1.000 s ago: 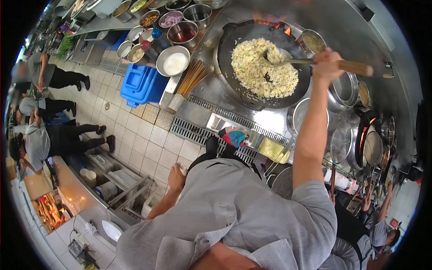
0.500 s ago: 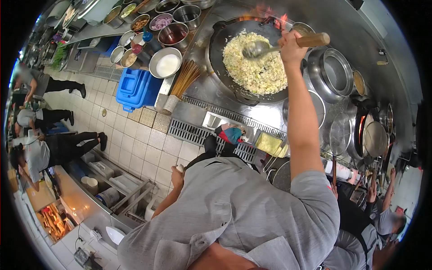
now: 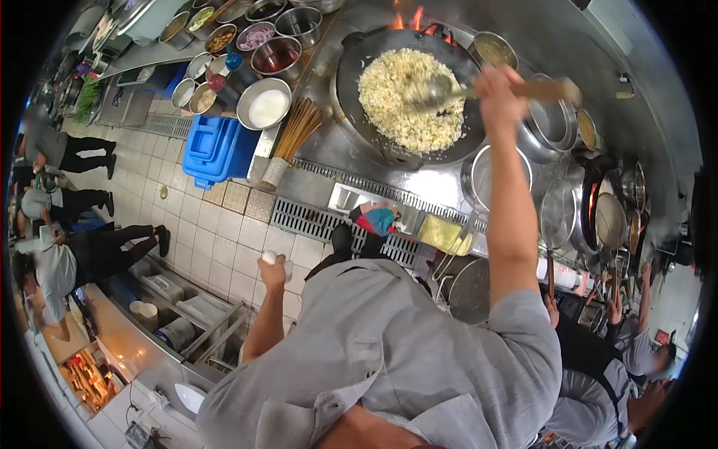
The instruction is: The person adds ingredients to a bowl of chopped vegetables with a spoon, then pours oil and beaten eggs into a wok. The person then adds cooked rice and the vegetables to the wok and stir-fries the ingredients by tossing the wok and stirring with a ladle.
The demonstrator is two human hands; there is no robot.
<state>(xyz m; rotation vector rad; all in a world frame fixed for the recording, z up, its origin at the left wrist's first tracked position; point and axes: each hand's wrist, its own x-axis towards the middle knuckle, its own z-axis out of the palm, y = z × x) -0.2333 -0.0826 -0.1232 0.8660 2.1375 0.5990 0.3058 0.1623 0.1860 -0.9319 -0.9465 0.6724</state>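
My right hand (image 3: 501, 105) is closed round the wooden handle of a ladle (image 3: 432, 93), whose metal bowl sits blurred in the rice. Fried rice with bits of egg and green (image 3: 415, 131) spreads over the bottom of a big dark wok (image 3: 473, 120). Flames (image 3: 406, 19) rise behind the wok's far rim. Low on the left, away from the stove, my left hand (image 3: 274, 271) is closed on a small white thing (image 3: 269, 257) that I cannot identify.
Left of the wok stand a bowl of white powder (image 3: 268, 108), a bamboo brush (image 3: 295, 138) and several ingredient pots. A blue bin (image 3: 209, 153) is on the floor. Strainers (image 3: 559, 213) and a second lit wok are at right. Co-workers stand at left (image 3: 56, 269) and right (image 3: 591, 389).
The ladle has shifted within the rice, its handle swinging slightly right and down. My left hand has moved out to the left and up, showing more of the white thing. The view has shifted slightly.
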